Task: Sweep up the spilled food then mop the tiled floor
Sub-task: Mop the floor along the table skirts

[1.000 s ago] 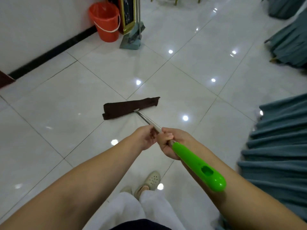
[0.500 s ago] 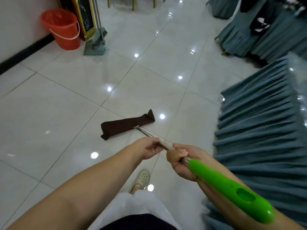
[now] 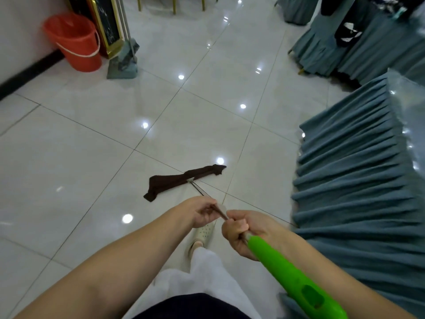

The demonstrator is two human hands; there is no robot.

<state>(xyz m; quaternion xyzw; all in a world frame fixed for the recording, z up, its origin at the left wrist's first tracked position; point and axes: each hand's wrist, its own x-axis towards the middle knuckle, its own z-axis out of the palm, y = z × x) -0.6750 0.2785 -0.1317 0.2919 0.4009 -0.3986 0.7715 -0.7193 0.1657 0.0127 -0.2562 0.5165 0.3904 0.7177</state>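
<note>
My two hands, left hand (image 3: 200, 211) and right hand (image 3: 241, 231), grip one green-handled metal mop (image 3: 292, 279); its one brown cloth head (image 3: 184, 180) lies on the white tiled floor (image 3: 92, 157).

Green mop handle (image 3: 296, 282) cut off at bottom edge; shaft hidden inside both fists; framed board (image 3: 103, 21) cropped at top

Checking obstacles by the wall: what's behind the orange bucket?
Behind the orange bucket stands a gold-framed board leaning at the white wall, with a grey-green dustpan beside it. The bucket hides the board's lower left corner and the baseboard there.
</note>
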